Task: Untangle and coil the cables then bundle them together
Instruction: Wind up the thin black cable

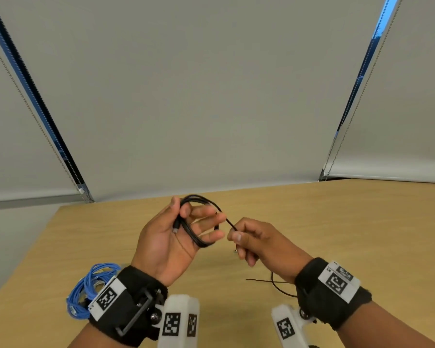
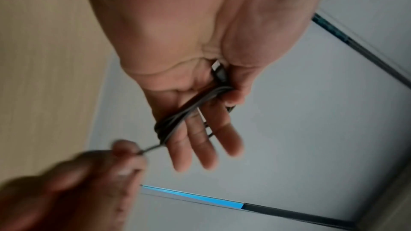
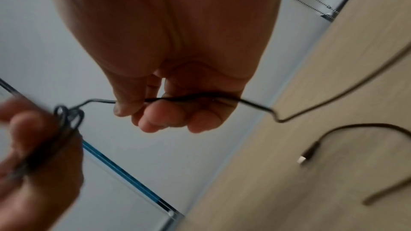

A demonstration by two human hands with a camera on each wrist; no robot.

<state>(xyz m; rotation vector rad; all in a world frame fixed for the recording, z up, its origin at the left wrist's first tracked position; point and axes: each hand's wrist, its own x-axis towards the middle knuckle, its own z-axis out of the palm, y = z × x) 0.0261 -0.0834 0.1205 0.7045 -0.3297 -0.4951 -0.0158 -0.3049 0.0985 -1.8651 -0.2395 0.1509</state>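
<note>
Nearest, the blue cable (image 1: 91,290) lies coiled on the counter (image 1: 362,234) beside the left wrist. Further out, the left hand (image 1: 176,234) has the black cable (image 1: 199,222) looped round its fingers, thumb pinning the loops. The right hand (image 1: 256,241) pinches the free strand, whose tail trails on the counter. Feed each turn with even, light tension, matching loop size, so nothing kinks or slips off.

The coil (image 1: 199,223) sits in the left hand (image 1: 171,237), the right hand (image 1: 259,241) is just right of it holding the loose end, and another cable (image 1: 91,287) lies on the table (image 1: 349,222) left of the left wrist.
</note>
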